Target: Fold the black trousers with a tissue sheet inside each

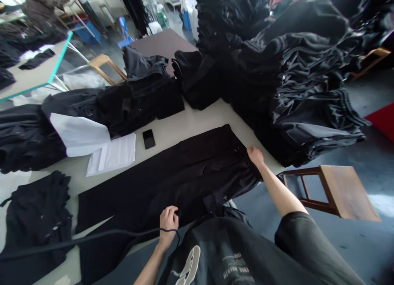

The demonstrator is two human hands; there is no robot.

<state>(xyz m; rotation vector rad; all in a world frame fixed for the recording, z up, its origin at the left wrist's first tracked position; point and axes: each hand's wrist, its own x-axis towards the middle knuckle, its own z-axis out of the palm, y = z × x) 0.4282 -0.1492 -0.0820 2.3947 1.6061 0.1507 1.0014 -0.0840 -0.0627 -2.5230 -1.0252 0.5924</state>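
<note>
Black trousers lie spread flat across the table, legs toward the left and waistband toward the right. At the waistband's far corner, my right hand is closed on the cloth. My left hand is at the trousers' near edge with its fingers curled. A small dark thing shows at its fingertips, too little to make out. A dark cord runs from the left edge of the view over my left wrist.
Tall stacks of folded black clothes stand at the right and along the far side. A phone, white papers and a folded black garment lie at the left. A wooden stool stands right of the table.
</note>
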